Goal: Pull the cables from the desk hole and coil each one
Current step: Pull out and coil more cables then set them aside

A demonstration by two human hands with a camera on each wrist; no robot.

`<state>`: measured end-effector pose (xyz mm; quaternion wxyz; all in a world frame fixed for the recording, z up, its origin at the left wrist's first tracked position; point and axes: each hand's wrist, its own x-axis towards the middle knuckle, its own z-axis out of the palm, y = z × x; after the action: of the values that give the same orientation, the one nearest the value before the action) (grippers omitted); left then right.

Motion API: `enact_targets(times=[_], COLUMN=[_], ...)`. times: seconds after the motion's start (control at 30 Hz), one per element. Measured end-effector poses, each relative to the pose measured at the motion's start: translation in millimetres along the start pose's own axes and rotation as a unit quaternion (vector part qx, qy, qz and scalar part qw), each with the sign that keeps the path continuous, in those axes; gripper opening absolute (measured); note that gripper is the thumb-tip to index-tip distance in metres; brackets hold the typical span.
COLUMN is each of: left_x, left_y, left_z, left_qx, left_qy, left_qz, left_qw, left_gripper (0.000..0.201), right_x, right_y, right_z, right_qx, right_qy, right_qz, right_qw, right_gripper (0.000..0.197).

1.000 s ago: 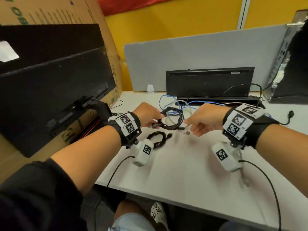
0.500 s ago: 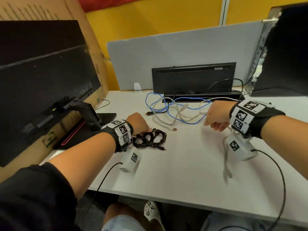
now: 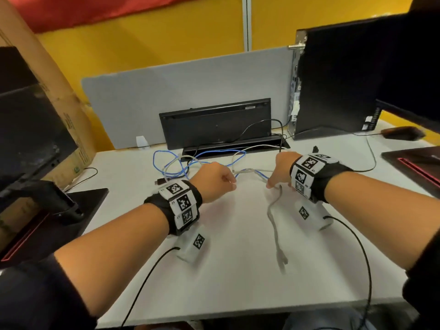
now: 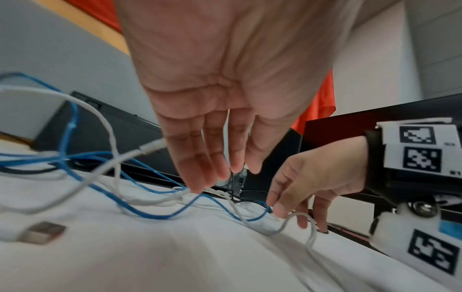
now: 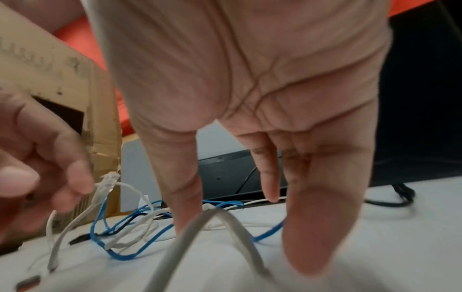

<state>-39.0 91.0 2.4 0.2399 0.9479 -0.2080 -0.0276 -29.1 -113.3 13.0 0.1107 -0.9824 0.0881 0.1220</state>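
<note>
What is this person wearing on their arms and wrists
Each wrist has a black band covered in white tiles with black square-code markers. A white camera block hangs under each wrist, trailing a thin black cable. Dark sleeves are pushed up the forearms.

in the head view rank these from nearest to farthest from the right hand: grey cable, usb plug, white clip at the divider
1. grey cable: at the right hand's fingertips, trailing toward the near edge.
2. usb plug: to the left, just past the left hand.
3. white clip: far left, at the divider's foot.

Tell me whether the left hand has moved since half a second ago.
Yes. The left hand has gone from near the monitor base rightward and away, to the tangled cables before the black keyboard.
</note>
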Motion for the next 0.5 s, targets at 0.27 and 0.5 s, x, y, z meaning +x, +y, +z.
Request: enact_targets(times=[0.27,0.5], left_x=[40.3,64.4], left_y=[26.6,48.0], left_z=[28.8,22.4], left_qx=[-0.022,0.054], left_qy=[0.000,0.085], left_qz=[-0.008,0.151], left_qw=[1.000,0.983], left_gripper=[0.039,0.050], right_x=[3.0,-6.2], right_y=[21.9,27.5], right_z=[3.9,-30.7], right_qx=[0.229,0.306], right_qy=[-0.161,0.047], right_qz=[0.030,-0.067], right_qw=[0.960,0.949], right_gripper=[0.016,0.039])
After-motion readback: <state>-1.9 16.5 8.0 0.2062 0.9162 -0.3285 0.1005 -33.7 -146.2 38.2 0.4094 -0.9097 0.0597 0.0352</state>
